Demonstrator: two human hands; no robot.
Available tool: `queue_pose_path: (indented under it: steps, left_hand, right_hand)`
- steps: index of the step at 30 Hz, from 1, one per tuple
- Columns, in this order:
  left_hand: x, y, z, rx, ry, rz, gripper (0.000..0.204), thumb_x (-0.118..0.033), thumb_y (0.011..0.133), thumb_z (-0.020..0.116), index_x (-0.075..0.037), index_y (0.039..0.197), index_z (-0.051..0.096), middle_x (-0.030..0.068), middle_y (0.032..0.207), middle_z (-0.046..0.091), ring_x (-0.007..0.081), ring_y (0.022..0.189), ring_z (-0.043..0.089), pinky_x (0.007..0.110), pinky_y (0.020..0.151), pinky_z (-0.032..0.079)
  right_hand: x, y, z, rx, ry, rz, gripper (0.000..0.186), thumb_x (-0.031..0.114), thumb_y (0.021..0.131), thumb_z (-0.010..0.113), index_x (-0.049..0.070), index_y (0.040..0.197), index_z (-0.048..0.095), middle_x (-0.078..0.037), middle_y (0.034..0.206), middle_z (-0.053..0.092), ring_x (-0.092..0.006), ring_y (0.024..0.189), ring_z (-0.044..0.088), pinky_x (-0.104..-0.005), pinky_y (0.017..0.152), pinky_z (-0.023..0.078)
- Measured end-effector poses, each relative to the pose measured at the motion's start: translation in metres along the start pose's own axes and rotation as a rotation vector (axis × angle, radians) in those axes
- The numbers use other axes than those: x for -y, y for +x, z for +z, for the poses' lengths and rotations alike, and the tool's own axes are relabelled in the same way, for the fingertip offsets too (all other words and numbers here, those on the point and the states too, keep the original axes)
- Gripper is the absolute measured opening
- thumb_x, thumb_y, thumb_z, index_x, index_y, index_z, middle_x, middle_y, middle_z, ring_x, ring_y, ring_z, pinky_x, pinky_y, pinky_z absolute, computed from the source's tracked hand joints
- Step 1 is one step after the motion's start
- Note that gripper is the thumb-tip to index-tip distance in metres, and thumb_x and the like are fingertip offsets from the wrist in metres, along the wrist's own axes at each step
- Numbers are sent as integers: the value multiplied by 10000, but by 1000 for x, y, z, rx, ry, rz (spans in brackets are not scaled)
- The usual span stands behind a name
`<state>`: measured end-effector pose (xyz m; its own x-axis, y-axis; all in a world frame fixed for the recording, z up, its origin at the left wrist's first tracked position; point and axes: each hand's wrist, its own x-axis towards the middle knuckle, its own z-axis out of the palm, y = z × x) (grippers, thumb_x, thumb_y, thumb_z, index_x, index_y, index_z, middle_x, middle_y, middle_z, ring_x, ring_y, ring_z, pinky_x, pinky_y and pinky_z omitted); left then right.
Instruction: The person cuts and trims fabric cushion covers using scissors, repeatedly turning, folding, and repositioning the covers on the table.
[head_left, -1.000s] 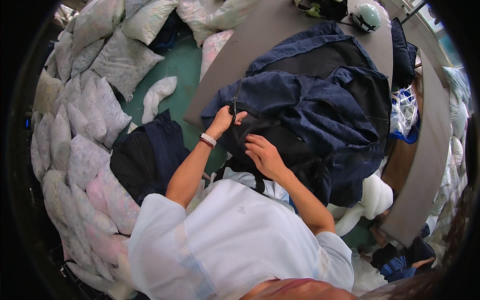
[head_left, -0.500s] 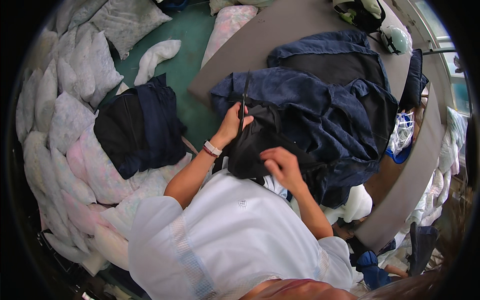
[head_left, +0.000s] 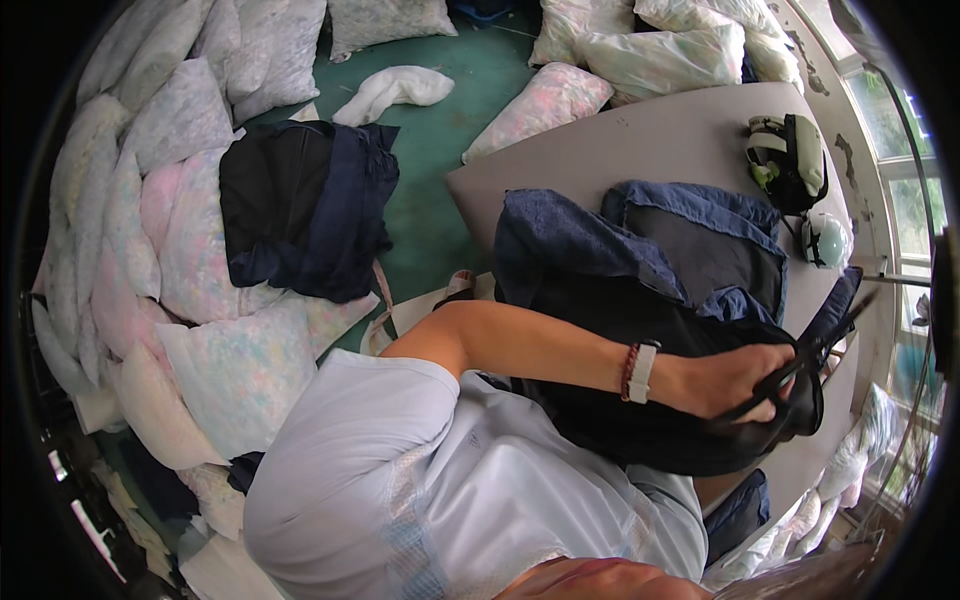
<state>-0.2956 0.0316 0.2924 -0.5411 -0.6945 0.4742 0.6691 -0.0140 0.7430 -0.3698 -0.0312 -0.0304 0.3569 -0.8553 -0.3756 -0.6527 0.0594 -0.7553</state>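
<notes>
My left hand (head_left: 725, 382), with a white watch and a dark red bracelet on its wrist, reaches far across to the right. Its fingers are closed round the handles of black scissors (head_left: 822, 345), whose blades point up and right. Beneath that arm a large black cloth (head_left: 610, 425) spreads over my front and the table. It joins a crumpled navy cloth (head_left: 585, 240) with a dark grey inner side. My right hand does not show; the black cloth and my left arm cover that area.
The grey-brown table (head_left: 690, 130) bears a pale green helmet (head_left: 827, 240) and a black-and-cream bag-like item (head_left: 787, 165). Stuffed white and pastel cushions (head_left: 240, 370) pile up at left. A folded navy-and-black cloth (head_left: 305, 210) lies on them. White stuffing (head_left: 393, 92) rests on the green floor.
My left hand has swung from the middle to the far right with the scissors. The black cloth is spread and pulled rightward. My right hand has gone out of sight, and the view has shifted.
</notes>
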Motion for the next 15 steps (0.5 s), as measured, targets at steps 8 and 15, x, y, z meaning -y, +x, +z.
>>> queue_pose_path:
  steps: [8,15]
  left_hand:
    - [8,-6,1,33,-74,-160,184,-29,768,593,-25,849,428,53,737,476,128,698,459,269,654,404]
    - [-8,-15,-33,-17,95,-150,197,-81,766,630,-35,862,464,72,793,503,166,751,486,264,707,403]
  right_hand:
    - [34,3,25,224,-186,22,212,129,867,516,-5,990,626,-104,854,647,-184,791,592,-298,751,463]
    - [73,-35,16,322,-134,-60,206,138,872,517,-7,971,625,-72,818,640,-153,771,575,-283,738,459]
